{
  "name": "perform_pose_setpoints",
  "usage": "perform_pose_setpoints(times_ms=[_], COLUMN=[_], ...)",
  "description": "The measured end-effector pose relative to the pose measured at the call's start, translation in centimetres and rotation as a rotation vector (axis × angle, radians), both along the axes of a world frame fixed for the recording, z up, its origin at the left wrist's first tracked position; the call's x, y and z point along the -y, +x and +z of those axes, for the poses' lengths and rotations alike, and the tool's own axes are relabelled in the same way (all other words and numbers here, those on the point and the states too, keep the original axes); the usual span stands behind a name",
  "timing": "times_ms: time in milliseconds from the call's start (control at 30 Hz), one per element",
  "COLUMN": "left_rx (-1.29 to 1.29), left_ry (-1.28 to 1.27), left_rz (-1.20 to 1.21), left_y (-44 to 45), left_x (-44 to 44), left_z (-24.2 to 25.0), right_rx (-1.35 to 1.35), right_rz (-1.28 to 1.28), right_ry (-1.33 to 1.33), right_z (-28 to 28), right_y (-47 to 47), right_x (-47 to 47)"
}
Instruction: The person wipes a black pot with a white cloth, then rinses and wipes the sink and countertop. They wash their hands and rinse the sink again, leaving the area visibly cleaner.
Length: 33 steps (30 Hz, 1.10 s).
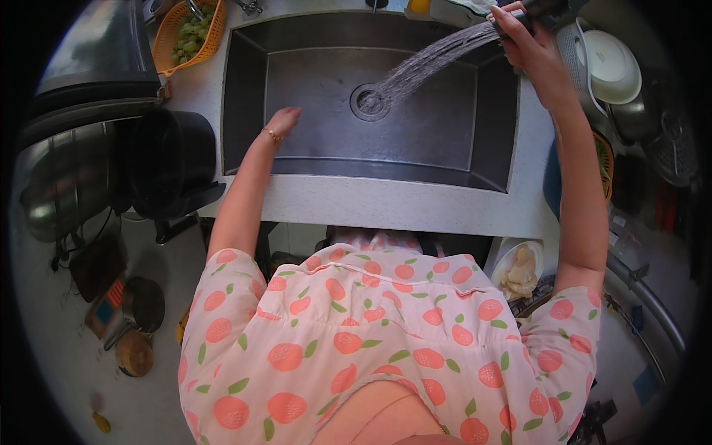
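Observation:
Water (439, 55) streams from a dark faucet head (517, 23) at the upper right, which my right hand (525, 47) grips. The stream lands at the drain (370, 102) in the middle of a stainless steel sink (322, 133). Over the left part of the sink is my left hand (283, 121), with a bracelet (271, 134) at its wrist. Its fingers look curled, and the side towards the palm is hidden, so I cannot tell whether it holds anything.
An orange basket (161, 53) of green grapes (192, 39) stands at the upper left. A black bin (172, 161) is left of the sink. White bowls (612, 67) stand at the right; a plate of pale food (520, 272) lies below the counter edge (389, 206).

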<state>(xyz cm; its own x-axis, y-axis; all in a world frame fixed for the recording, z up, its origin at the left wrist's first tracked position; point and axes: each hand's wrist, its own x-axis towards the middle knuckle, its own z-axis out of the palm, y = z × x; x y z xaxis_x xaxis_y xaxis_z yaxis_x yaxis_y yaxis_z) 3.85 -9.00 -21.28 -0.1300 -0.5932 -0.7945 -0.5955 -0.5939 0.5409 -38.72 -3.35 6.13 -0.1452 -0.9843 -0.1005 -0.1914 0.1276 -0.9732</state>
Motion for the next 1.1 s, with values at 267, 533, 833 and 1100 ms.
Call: perform_pose_setpoints(times_ms=[267,533,833,1100], left_rx=[-0.628,-0.415,-0.104,-0.438], left_ry=[0.479,0.21,-0.303,0.11], left_rz=[0.746,0.729,-0.159,0.636], left_y=[-6.2,-9.4,-13.3,-8.4], left_x=[4.8,6.9,6.3,6.8], left_z=[-3.8,-7.3,-4.1,-1.9], right_rx=[-0.145,-0.448,-0.43,-0.211], right_rz=[-0.118,-0.238,-0.02,-0.243], right_ry=[-0.265,-0.301,-0.206,-0.269], right_z=[-2.5,-1.4,-0.4,-2.0], right_y=[1.5,2.6,-0.5,3.0], right_x=[1.1,0.1,-1.6,0.8])
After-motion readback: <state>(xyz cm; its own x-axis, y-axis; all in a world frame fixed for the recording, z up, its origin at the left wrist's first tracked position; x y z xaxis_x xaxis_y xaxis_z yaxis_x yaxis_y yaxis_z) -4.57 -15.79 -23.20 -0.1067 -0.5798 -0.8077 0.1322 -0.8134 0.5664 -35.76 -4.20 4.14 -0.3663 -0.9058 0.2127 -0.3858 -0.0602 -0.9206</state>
